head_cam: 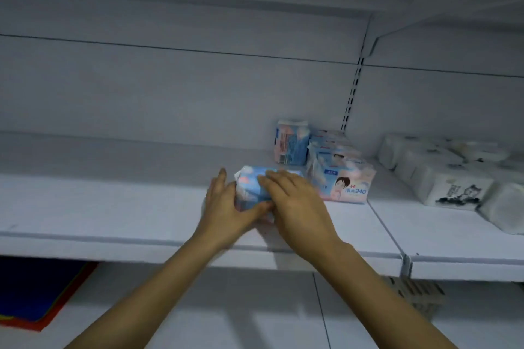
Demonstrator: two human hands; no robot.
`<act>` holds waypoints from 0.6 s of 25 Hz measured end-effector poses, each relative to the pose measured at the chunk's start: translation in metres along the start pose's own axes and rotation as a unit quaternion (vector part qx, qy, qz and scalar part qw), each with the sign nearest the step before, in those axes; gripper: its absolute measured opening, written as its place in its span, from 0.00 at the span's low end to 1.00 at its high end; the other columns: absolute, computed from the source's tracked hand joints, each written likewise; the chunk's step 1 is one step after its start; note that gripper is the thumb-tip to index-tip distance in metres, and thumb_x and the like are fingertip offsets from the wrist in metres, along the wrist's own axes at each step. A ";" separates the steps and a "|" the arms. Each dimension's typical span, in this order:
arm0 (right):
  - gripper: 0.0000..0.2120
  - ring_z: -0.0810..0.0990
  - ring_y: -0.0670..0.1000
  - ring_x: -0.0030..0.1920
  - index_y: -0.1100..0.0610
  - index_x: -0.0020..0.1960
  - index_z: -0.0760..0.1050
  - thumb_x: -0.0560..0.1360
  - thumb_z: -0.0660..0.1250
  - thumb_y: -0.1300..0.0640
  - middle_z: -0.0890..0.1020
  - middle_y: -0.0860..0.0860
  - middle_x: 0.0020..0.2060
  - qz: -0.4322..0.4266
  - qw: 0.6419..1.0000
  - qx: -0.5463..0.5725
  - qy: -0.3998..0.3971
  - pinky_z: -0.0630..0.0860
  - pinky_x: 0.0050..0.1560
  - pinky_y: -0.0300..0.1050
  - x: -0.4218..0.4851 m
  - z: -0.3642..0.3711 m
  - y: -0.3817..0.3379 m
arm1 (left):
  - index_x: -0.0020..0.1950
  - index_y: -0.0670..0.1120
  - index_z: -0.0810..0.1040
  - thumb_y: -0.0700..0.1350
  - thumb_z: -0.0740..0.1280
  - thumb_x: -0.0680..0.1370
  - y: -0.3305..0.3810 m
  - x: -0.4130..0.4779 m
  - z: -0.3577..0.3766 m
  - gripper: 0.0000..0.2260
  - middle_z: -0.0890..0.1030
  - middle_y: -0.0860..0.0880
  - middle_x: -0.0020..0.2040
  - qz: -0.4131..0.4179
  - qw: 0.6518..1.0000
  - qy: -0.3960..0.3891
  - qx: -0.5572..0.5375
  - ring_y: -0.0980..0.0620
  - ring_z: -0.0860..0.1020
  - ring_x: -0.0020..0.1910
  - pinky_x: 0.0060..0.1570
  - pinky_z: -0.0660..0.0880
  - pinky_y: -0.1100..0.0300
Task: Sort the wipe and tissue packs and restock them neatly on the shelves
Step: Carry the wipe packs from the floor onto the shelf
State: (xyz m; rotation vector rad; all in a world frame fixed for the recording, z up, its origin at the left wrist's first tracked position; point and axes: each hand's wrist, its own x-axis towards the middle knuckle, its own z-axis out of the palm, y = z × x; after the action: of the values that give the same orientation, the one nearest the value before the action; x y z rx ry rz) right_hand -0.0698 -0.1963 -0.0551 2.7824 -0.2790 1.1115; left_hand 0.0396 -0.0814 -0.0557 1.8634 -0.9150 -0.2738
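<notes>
Blue-pink tissue pack [250, 186] flat on shelf [113, 207]

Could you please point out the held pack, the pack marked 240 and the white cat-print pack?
held blue pack [248, 183]: head view, top face.
pack marked 240 [344, 183]: head view, printed front face.
white cat-print pack [453, 193]: head view, front face.
</notes>
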 end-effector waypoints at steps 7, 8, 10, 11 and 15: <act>0.20 0.81 0.60 0.51 0.59 0.61 0.77 0.68 0.65 0.60 0.82 0.57 0.54 0.018 0.996 -0.070 -0.045 0.77 0.54 0.53 0.055 0.023 0.053 | 0.71 0.55 0.66 0.48 0.80 0.63 -0.016 0.123 0.017 0.40 0.77 0.54 0.58 0.054 0.997 -0.048 -0.030 0.55 0.78 0.54 0.48 0.72 0.68; 0.20 0.81 0.61 0.50 0.59 0.61 0.77 0.71 0.61 0.55 0.82 0.58 0.53 0.043 0.996 -0.077 -0.023 0.76 0.54 0.53 0.059 0.017 0.066 | 0.69 0.53 0.69 0.53 0.79 0.61 -0.016 0.136 0.027 0.39 0.77 0.52 0.59 0.067 0.997 -0.036 -0.006 0.51 0.78 0.57 0.51 0.71 0.65; 0.21 0.79 0.62 0.53 0.60 0.63 0.75 0.75 0.59 0.50 0.81 0.59 0.55 0.124 0.989 -0.073 -0.023 0.74 0.56 0.54 0.062 0.003 0.095 | 0.68 0.52 0.70 0.56 0.78 0.60 -0.019 0.156 0.049 0.38 0.77 0.51 0.61 0.071 0.996 -0.038 -0.022 0.50 0.77 0.60 0.54 0.72 0.60; 0.22 0.78 0.62 0.57 0.60 0.65 0.74 0.77 0.59 0.47 0.80 0.58 0.58 0.182 0.980 -0.065 -0.056 0.72 0.58 0.53 0.060 -0.002 0.106 | 0.69 0.52 0.68 0.57 0.78 0.60 -0.021 0.161 0.059 0.40 0.77 0.51 0.62 0.078 0.995 -0.036 -0.046 0.50 0.76 0.61 0.57 0.73 0.57; 0.31 0.77 0.56 0.59 0.55 0.62 0.75 0.75 0.46 0.37 0.80 0.53 0.58 0.278 0.950 -0.074 -0.124 0.69 0.61 0.49 0.044 0.015 0.116 | 0.78 0.52 0.50 0.53 0.79 0.65 -0.024 0.165 0.071 0.50 0.73 0.53 0.69 0.057 0.994 -0.053 -0.082 0.53 0.73 0.65 0.60 0.65 0.66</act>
State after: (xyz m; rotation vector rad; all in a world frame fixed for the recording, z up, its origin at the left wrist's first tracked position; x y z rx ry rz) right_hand -0.0544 -0.3175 -0.0290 2.7695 -1.1800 0.7687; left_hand 0.1252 -0.2400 -0.0766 1.6515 -1.0358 -0.3689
